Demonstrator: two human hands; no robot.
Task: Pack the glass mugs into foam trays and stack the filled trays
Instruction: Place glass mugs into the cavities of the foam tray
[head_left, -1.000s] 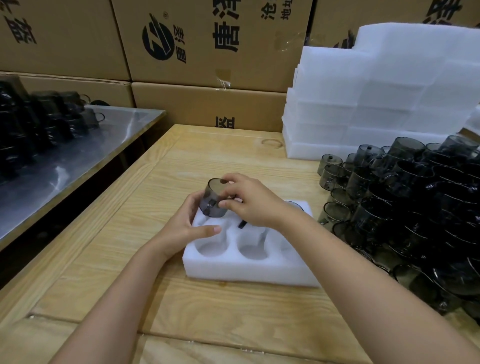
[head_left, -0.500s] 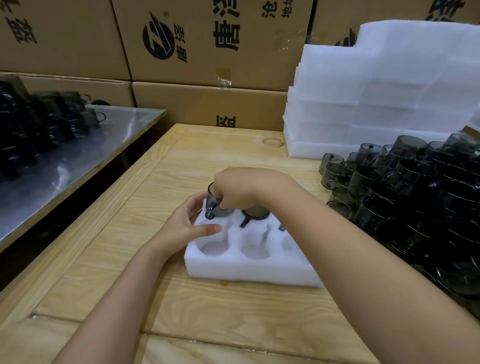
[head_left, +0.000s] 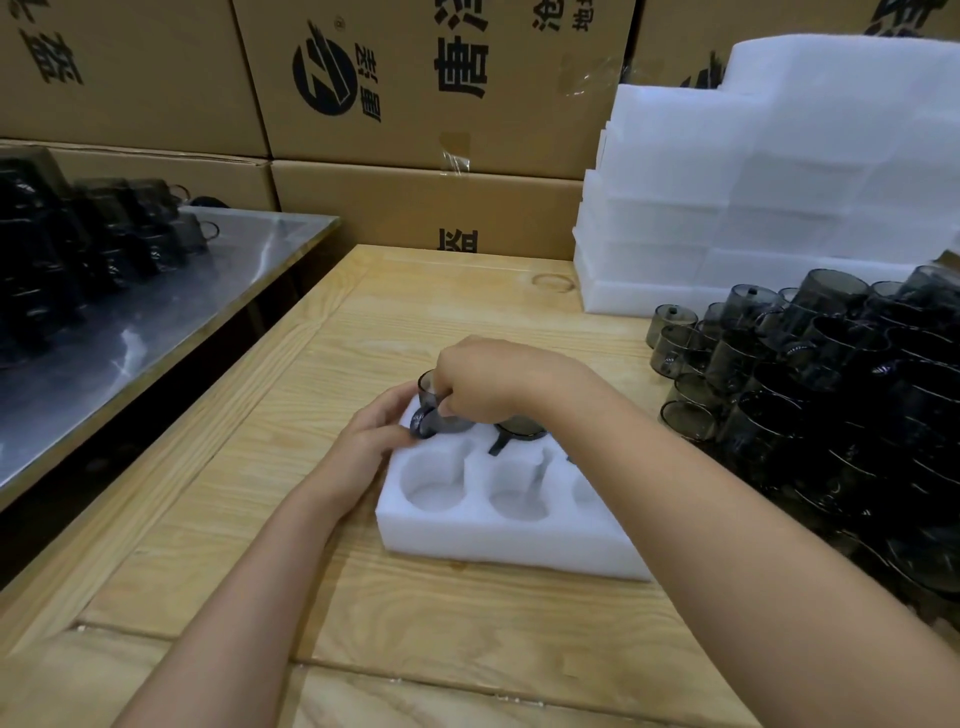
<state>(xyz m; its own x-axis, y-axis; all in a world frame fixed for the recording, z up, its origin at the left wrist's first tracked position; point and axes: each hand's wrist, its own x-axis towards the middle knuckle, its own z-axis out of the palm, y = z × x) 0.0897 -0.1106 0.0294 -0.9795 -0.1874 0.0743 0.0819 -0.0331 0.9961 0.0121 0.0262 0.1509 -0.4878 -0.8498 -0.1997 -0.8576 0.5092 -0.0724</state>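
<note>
1. Now the right hand (head_left: 488, 384) lies over the smoky, see-through glass mug (head_left: 434, 410), its fingers clenched round the rim from above; the mug sits partly down in the 11 o'clock pocket of the foam tray (head_left: 498, 540).
2. At the mug's 9 o'clock, the left hand (head_left: 363, 447) rests loosely against the tray's corner, fingers relaxed, tips touching the mug's handle.
3. A second mug (head_left: 519, 426) fills the 12 o'clock pocket; the near pockets are round hollows in soft white foam.
4. Dark, glossy loose mugs (head_left: 831, 389) crowd the pale, grained wooden tabletop (head_left: 415, 322) at 3 o'clock.
</note>
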